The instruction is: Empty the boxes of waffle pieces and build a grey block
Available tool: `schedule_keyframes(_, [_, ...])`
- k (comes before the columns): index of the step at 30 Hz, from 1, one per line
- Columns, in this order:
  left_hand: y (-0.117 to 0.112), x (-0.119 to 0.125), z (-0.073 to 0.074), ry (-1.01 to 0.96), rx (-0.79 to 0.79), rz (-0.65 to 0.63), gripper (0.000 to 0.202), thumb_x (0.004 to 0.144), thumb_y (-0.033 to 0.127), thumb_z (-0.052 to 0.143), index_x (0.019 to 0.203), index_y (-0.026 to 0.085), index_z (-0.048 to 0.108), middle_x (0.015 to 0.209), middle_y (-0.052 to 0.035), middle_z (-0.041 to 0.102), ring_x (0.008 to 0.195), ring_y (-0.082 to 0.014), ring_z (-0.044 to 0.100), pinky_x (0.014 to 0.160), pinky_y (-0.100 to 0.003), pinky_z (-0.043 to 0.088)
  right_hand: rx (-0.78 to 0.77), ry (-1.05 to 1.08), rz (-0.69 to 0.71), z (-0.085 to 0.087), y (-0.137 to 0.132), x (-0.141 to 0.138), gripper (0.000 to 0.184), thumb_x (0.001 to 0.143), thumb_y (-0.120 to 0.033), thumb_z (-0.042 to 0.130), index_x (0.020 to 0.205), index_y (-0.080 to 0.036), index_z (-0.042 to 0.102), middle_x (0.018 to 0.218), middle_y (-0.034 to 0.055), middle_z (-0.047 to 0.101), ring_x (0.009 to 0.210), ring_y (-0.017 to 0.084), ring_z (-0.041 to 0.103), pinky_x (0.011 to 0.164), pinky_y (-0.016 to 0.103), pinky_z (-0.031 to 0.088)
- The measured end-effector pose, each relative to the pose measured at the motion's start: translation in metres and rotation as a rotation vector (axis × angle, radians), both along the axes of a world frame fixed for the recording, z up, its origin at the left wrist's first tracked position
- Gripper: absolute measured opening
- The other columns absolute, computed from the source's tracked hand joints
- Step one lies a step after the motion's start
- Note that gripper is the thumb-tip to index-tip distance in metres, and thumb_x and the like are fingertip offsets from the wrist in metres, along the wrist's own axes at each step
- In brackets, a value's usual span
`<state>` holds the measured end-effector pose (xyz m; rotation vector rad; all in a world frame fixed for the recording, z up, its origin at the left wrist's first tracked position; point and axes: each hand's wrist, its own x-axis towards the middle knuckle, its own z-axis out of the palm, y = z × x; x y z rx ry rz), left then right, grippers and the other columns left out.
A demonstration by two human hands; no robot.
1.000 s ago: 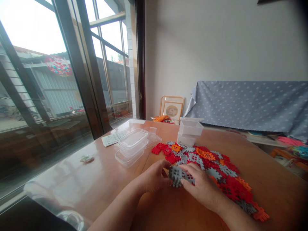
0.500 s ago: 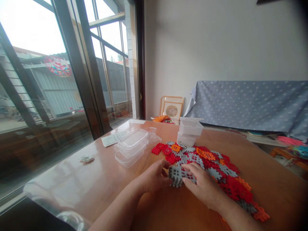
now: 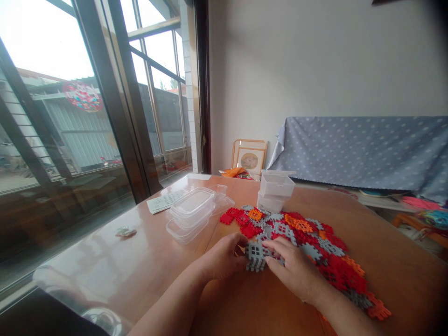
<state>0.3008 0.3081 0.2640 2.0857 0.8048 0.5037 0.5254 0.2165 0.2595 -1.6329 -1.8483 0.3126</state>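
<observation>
Two hands work at the near edge of the table (image 3: 395, 261). The left hand (image 3: 222, 259) comes in from the lower left, palm down, its fingers curled against one side of a grey plastic tile cluster (image 3: 255, 256). The right hand (image 3: 297, 270) comes in from the lower right, wrist low, and its fingers press over the other side. Both hands are clamped on this one cluster, which is lifted slightly or resting on the table; I cannot tell which. How many tiles it holds is too hard to count.

Just beyond it and touching the right hand lies one spread heap of red, grey and orange lattice tiles (image 3: 308, 242), too many to count. Behind the heap stand two small clear square boxes (image 3: 276, 190), stacked. To its left are two clear rectangular containers (image 3: 191, 214), also stacked, beside one printed sheet of paper (image 3: 164, 201).
</observation>
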Motion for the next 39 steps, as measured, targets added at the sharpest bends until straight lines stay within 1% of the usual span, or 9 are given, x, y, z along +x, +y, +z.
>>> schedule_keyframes(4, [-0.002,-0.002,-0.002,0.007,-0.017,0.005,0.046,0.074,0.023,0.069,0.119,0.018,0.059,0.108,-0.0070,0.068,0.087,-0.0192,0.064,0.069,-0.028,0.050,-0.058,0.068,-0.050,0.000,-0.002,0.001,0.024,0.089,-0.029,0.054,0.106,-0.024,0.069,0.088,0.0021,0.070,0.077,0.019,0.064,0.070,0.029,0.048])
schedule_keyframes(7, [-0.003,-0.004,-0.002,0.057,-0.005,0.020,0.062,0.068,0.022,0.075,0.127,0.019,0.055,0.113,-0.0084,0.065,0.093,-0.0222,0.062,0.076,-0.031,0.051,-0.223,0.208,-0.100,-0.001,-0.005,-0.002,0.017,0.088,-0.027,0.050,0.093,-0.022,0.066,0.067,-0.0028,0.062,0.058,0.014,0.056,0.054,0.025,0.038])
schedule_keyframes(10, [-0.004,-0.005,-0.001,0.076,0.036,0.032,0.080,0.061,0.023,0.082,0.135,0.020,0.051,0.123,-0.0110,0.061,0.106,-0.0274,0.060,0.090,-0.038,0.050,-0.448,0.350,-0.116,-0.001,-0.008,-0.006,0.016,0.087,-0.025,0.046,0.087,-0.021,0.062,0.063,-0.0036,0.062,0.047,0.011,0.052,0.047,0.022,0.033])
schedule_keyframes(13, [-0.004,-0.002,0.000,0.093,0.068,0.014,0.092,0.057,0.026,0.086,0.140,0.022,0.048,0.130,-0.0124,0.057,0.115,-0.0317,0.056,0.099,-0.042,0.046,-0.577,0.395,-0.062,0.000,-0.011,-0.009,0.018,0.086,-0.023,0.043,0.087,-0.020,0.061,0.062,-0.0025,0.066,0.043,0.009,0.052,0.047,0.021,0.034])
schedule_keyframes(19, [-0.002,0.004,-0.004,0.142,0.103,0.029,0.096,0.056,0.029,0.087,0.143,0.023,0.045,0.122,-0.0106,0.059,0.115,-0.0329,0.055,0.100,-0.043,0.045,-0.635,0.444,-0.012,-0.002,-0.012,-0.011,0.020,0.082,-0.023,0.043,0.088,-0.020,0.061,0.060,-0.0019,0.067,0.039,0.009,0.051,0.044,0.020,0.032])
schedule_keyframes(24, [0.001,0.007,-0.008,0.148,0.114,0.045,0.097,0.056,0.029,0.086,0.144,0.025,0.044,0.120,-0.0100,0.058,0.111,-0.0308,0.057,0.097,-0.040,0.047,-0.711,0.565,0.011,-0.002,-0.011,-0.012,0.016,0.079,-0.025,0.045,0.086,-0.020,0.058,0.058,-0.0018,0.065,0.036,0.007,0.045,0.036,0.019,0.017])
schedule_keyframes(26, [0.003,0.008,-0.009,0.147,0.116,0.041,0.097,0.057,0.029,0.085,0.144,0.025,0.043,0.120,-0.0098,0.058,0.109,-0.0302,0.057,0.095,-0.040,0.047,-0.728,0.628,0.016,-0.001,-0.011,-0.013,0.017,0.078,-0.025,0.045,0.088,-0.020,0.058,0.059,-0.0019,0.065,0.036,0.007,0.045,0.035,0.019,0.014])
schedule_keyframes(34, [0.003,0.006,-0.008,0.171,0.139,0.060,0.092,0.057,0.028,0.084,0.142,0.025,0.045,0.114,-0.0080,0.060,0.111,-0.0318,0.055,0.096,-0.041,0.047,-0.763,0.800,0.045,0.001,-0.014,-0.016,0.018,0.072,-0.027,0.048,0.087,-0.020,0.055,0.054,-0.0024,0.063,0.033,0.006,0.042,0.034,0.018,0.012])
schedule_keyframes(39, [0.003,-0.004,-0.006,0.185,0.120,0.079,0.095,0.056,0.030,0.084,0.143,0.023,0.046,0.118,-0.0101,0.058,0.109,-0.0304,0.057,0.096,-0.041,0.048,-0.791,0.849,0.078,0.000,-0.016,-0.022,0.024,0.072,-0.028,0.051,0.094,-0.019,0.057,0.056,-0.0021,0.063,0.034,0.006,0.042,0.035,0.018,0.013])
